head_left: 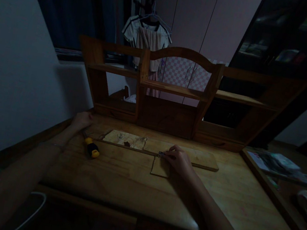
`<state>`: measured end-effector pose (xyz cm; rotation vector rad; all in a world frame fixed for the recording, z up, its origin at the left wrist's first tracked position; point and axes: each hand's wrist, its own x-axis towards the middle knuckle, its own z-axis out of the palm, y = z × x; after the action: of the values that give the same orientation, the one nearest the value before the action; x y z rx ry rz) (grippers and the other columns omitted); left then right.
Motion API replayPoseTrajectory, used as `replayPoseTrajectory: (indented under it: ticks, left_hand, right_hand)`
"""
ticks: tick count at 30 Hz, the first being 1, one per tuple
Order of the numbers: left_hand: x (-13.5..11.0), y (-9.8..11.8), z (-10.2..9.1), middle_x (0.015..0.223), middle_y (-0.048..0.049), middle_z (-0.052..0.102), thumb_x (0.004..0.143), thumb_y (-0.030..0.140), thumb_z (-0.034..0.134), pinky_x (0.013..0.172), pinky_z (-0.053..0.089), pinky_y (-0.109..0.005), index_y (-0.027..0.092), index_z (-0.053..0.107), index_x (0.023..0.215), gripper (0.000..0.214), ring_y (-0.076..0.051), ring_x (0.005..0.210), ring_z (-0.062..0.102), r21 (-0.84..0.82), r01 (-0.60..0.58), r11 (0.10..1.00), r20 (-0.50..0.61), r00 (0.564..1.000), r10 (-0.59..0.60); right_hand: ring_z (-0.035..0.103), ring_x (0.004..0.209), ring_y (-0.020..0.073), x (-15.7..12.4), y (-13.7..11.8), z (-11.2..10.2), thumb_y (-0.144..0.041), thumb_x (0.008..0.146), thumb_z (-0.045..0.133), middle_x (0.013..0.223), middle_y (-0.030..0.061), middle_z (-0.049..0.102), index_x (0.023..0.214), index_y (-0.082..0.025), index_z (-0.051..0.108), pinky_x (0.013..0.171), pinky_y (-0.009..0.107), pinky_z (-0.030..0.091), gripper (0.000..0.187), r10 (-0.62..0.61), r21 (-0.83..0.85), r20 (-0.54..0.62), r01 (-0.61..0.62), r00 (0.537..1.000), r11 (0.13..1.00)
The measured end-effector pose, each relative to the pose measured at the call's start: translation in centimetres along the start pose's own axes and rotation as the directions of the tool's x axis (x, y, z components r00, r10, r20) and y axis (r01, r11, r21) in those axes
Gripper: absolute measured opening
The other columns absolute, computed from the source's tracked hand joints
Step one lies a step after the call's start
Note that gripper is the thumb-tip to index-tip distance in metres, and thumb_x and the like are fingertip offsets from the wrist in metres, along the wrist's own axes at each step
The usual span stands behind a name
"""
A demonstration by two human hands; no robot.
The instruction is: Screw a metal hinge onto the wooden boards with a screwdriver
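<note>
Resting flat on the long pale wooden board (165, 150), right hand (179, 160) pinching a small dark metal piece (161, 154); left hand (82, 120) loosely curled, empty, near yellow-handled screwdriver (91, 147).

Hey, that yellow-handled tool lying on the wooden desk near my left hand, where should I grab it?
Take the yellow and black handled tool by its thick handle, likely from above with the left hand. The handle lies flat on the bare wooden desk, pointing toward you, while the thin end runs back toward that hand.
</note>
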<state>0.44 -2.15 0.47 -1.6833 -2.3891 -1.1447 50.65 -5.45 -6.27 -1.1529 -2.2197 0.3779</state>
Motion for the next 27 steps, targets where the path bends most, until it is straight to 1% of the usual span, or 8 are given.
replayPoseTrajectory:
  ticks: [4, 6, 7, 9, 11, 13, 19, 27]
  left_hand:
    - [0.9, 4.1, 3.0, 0.070, 0.0005, 0.070, 0.083, 0.018, 0.072, 0.079, 0.049, -0.023, 0.012, 0.071, 0.084, 0.006, -0.016, 0.075, 0.062, -0.137, -0.039, 0.990, 0.072, 0.996, 0.049]
    - [0.1, 7.8, 5.2, 0.092, -0.0019, 0.077, 0.086, 0.025, 0.070, 0.082, 0.052, -0.024, 0.016, 0.075, 0.097, 0.016, -0.018, 0.086, 0.068, -0.229, -0.109, 0.967, 0.073, 0.989, 0.129]
    - [-0.8, 9.8, 6.4, 0.100, -0.0027, 0.078, 0.087, 0.030, 0.068, 0.085, 0.053, -0.025, 0.018, 0.075, 0.101, 0.019, -0.018, 0.092, 0.070, -0.295, -0.162, 0.941, 0.046, 0.982, 0.184]
    - [-3.6, 13.9, 8.7, 0.105, -0.0068, 0.077, 0.087, 0.037, 0.070, 0.090, 0.054, -0.030, 0.017, 0.076, 0.103, 0.026, -0.022, 0.097, 0.071, -0.560, -0.318, 0.765, -0.050, 0.935, 0.352]
    - [-7.1, 17.0, 10.6, 0.103, -0.0069, 0.077, 0.087, 0.043, 0.072, 0.089, 0.055, -0.032, 0.018, 0.075, 0.102, 0.030, -0.022, 0.096, 0.071, -0.709, -0.344, 0.616, -0.020, 0.883, 0.470]
    - [-10.5, 18.8, 12.0, 0.100, -0.0065, 0.076, 0.089, 0.045, 0.072, 0.087, 0.056, -0.032, 0.018, 0.075, 0.101, 0.029, -0.021, 0.093, 0.071, -0.770, -0.295, 0.565, 0.076, 0.838, 0.541]
    - [-14.9, 18.5, 13.8, 0.100, -0.0049, 0.076, 0.092, 0.042, 0.071, 0.080, 0.056, -0.028, 0.020, 0.076, 0.099, 0.024, -0.020, 0.094, 0.070, -0.759, -0.219, 0.614, 0.295, 0.724, 0.623]
    - [-15.5, 18.9, 13.1, 0.094, -0.0031, 0.078, 0.087, 0.033, 0.075, 0.086, 0.057, -0.029, 0.019, 0.078, 0.092, 0.015, -0.020, 0.091, 0.073, -0.745, -0.189, 0.639, 0.339, 0.719, 0.607]
  right_hand:
    - [0.068, 0.088, 0.0172, 0.0, 0.0, 0.0, -0.030, 0.097, 0.072, 0.108, 0.0063, 0.069, 0.104, -0.023, 0.084, 0.082, 0.028, 0.052, 0.016, 0.006, -0.001, -0.001, -0.006, 1.000, 1.000]
    - [0.068, 0.087, 0.0174, 0.0, -0.1, 0.0, -0.028, 0.096, 0.072, 0.107, 0.0067, 0.069, 0.104, -0.022, 0.084, 0.081, 0.029, 0.051, 0.015, 0.001, -0.002, 0.002, -0.001, 1.000, 1.000]
    - [0.068, 0.086, 0.0173, 0.0, -0.1, -0.1, -0.027, 0.096, 0.073, 0.107, 0.0069, 0.070, 0.104, -0.022, 0.084, 0.080, 0.029, 0.051, 0.015, -0.001, -0.002, 0.003, 0.001, 1.000, 1.000]
    - [0.068, 0.086, 0.0172, 0.1, -0.2, -0.2, -0.027, 0.096, 0.073, 0.107, 0.0069, 0.070, 0.105, -0.022, 0.084, 0.080, 0.029, 0.051, 0.015, -0.006, -0.004, 0.003, 0.006, 1.000, 1.000]
    - [0.069, 0.086, 0.0170, 0.1, -0.3, -0.3, -0.027, 0.096, 0.073, 0.106, 0.0065, 0.070, 0.106, -0.022, 0.084, 0.081, 0.028, 0.051, 0.016, -0.009, -0.007, 0.003, 0.009, 1.000, 1.000]
    - [0.069, 0.086, 0.0167, 0.0, -0.4, -0.3, -0.027, 0.096, 0.073, 0.106, 0.0059, 0.071, 0.107, -0.023, 0.083, 0.081, 0.028, 0.051, 0.016, -0.014, -0.014, 0.008, 0.014, 1.000, 1.000]
    - [0.069, 0.087, 0.0170, 0.1, -0.2, -0.3, -0.025, 0.096, 0.072, 0.109, 0.0059, 0.070, 0.108, -0.024, 0.083, 0.081, 0.029, 0.050, 0.017, -0.019, -0.034, 0.017, 0.019, 1.000, 0.999]
    - [0.069, 0.088, 0.0176, 0.0, -0.3, -0.4, -0.027, 0.095, 0.073, 0.108, 0.0059, 0.070, 0.107, -0.023, 0.083, 0.082, 0.029, 0.050, 0.016, -0.009, -0.031, 0.013, 0.009, 1.000, 0.999]
